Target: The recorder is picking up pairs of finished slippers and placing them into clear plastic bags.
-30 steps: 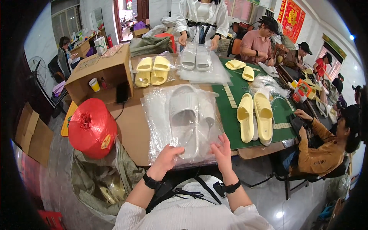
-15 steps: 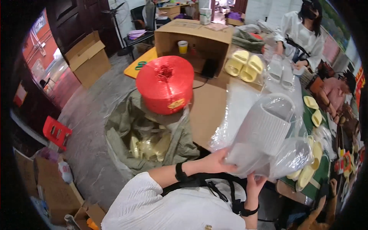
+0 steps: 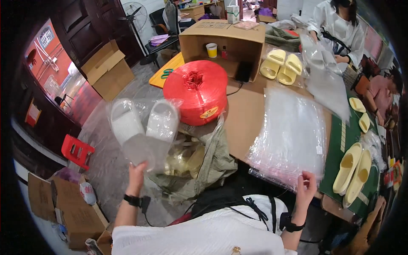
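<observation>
My left hand (image 3: 137,173) is closed on the lower end of a clear plastic bag with a pair of light grey slippers (image 3: 163,121) inside. The bagged pair hangs over the left side of an olive woven sack (image 3: 214,163), which has more bagged yellow slippers (image 3: 187,161) in it. My right hand (image 3: 306,186) is at the front edge of a stack of clear plastic bags (image 3: 293,127) on the table. Its fingers are loosely bent and apart, with nothing visible in them.
A big red twine roll (image 3: 195,93) stands beyond the sack, near a cardboard box (image 3: 225,36) lying on its side. Yellow slippers (image 3: 352,174) rest on the green mat (image 3: 335,170) at right. Across the table, a co-worker (image 3: 338,29) handles bagged slippers. A red stool (image 3: 78,151) stands left.
The bagged grey slippers have moved from over the table, between both hands, to the left over the sack, in my left hand only. My right hand has let go and shifted right.
</observation>
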A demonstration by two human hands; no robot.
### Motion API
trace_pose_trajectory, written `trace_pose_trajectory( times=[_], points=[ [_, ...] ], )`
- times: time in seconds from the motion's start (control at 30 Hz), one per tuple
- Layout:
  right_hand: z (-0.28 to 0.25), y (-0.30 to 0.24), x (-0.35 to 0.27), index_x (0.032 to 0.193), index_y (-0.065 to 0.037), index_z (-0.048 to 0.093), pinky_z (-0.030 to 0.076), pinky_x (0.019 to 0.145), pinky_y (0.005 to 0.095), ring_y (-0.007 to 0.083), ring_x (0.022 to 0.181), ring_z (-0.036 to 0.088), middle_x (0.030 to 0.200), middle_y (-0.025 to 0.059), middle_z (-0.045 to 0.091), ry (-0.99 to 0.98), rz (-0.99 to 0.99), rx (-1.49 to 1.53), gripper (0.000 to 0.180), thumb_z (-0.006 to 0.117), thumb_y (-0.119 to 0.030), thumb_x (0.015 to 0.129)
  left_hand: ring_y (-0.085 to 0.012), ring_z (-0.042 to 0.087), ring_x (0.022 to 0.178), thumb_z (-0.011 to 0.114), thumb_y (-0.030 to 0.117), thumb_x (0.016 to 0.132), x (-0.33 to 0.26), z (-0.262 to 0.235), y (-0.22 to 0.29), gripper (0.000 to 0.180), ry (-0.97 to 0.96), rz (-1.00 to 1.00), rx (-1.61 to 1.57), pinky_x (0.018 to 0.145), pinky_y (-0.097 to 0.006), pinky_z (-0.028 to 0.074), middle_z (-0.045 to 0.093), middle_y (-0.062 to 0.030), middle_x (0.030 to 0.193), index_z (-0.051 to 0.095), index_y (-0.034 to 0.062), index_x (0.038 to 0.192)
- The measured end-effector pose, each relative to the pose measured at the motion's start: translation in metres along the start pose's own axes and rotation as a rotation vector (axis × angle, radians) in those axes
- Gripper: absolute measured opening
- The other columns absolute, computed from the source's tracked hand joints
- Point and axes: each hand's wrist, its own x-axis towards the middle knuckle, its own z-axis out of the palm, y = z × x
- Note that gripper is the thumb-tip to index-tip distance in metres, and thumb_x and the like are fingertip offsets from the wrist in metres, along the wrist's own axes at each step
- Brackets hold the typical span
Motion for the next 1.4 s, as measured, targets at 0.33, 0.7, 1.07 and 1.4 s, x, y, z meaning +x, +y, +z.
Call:
trace_pose_trajectory(
  times=[0.33, 0.7, 1.07, 1.4],
  points=[
    [-0.022, 0.049, -0.018, 0.1, -0.002, 0.066, 0.042, 0.066, 0.0215, 0.0062, 0.074, 0.051, 0.087, -0.0014, 0.061, 0.097, 0.111, 0.038, 0.01, 0.064, -0.01, 0.094, -0.024, 0.062, 0.102, 0.066, 0.011, 0.086, -0.022, 0.105, -0.1, 0.042, -0.135, -0.569, 0.01, 0.088, -0.038, 0.048, 0.065, -0.0096, 0.116, 0.056, -0.0011, 0.125],
    [0.002, 0.048, -0.018, 0.095, -0.001, 0.065, 0.036, 0.057, 0.0185, 0.0032, 0.068, 0.045, 0.081, -0.0039, 0.057, 0.145, 0.141, 0.002, 0.006, 0.067, -0.006, 0.093, -0.0208, 0.06, 0.101, 0.057, 0.032, 0.098, 0.07, 0.173, -0.2, 0.038, -0.17, -0.693, 0.169, 0.084, -0.037, 0.046, 0.065, -0.0078, 0.118, 0.061, 0.0056, 0.125],
    [-0.009, 0.057, -0.032, 0.092, 0.0, 0.066, 0.041, 0.059, 0.0205, 0.0061, 0.068, 0.048, 0.079, -0.0011, 0.058, 0.228, 0.175, -0.038, 0.005, 0.068, -0.003, 0.089, -0.0201, 0.058, 0.117, 0.059, 0.04, 0.097, 0.03, 0.157, -0.172, 0.054, -0.71, -0.925, 0.495, 0.1, -0.032, 0.044, 0.059, -0.009, 0.136, 0.056, 0.0048, 0.137],
    [-0.019, 0.033, -0.025, 0.09, -0.003, 0.068, 0.046, 0.057, 0.0296, 0.0176, 0.066, 0.059, 0.081, 0.0081, 0.065, 0.146, 0.12, -0.02, 0.01, 0.074, -0.006, 0.082, -0.0366, 0.064, 0.066, 0.068, 0.039, 0.088, 0.02, 0.178, -0.005, 0.035, -0.475, 0.385, 1.695, 0.063, -0.047, 0.049, 0.065, -0.015, 0.067, 0.07, 0.004, 0.084]
  ],
)
